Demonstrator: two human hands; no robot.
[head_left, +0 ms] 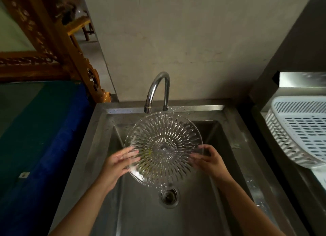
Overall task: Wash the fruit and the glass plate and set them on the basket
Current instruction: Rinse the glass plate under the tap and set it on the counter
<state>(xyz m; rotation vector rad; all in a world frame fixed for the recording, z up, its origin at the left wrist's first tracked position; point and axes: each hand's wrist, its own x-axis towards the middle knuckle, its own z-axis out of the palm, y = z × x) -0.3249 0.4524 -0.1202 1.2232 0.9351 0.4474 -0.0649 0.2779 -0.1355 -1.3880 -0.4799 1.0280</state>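
Note:
A clear glass plate (163, 144) with a cut starburst pattern hangs tilted over the steel sink (234, 129), just below the tap's spout. My left hand (120, 163) holds its lower left rim, fingers spread and blurred against the glass. My right hand (210, 159) grips the right rim, thumb on top. Something yellowish-green shows faintly through the glass near the centre; I cannot tell what it is. The white plastic basket (298, 129) stands on the counter at the right, apart from both hands. No water stream is visible.
A curved chrome tap (157, 91) rises behind the sink. The drain (168, 195) lies below the plate. A blue-and-green covered surface (40, 138) sits to the left, with a carved wooden frame (53, 41) behind it. A grey wall backs the sink.

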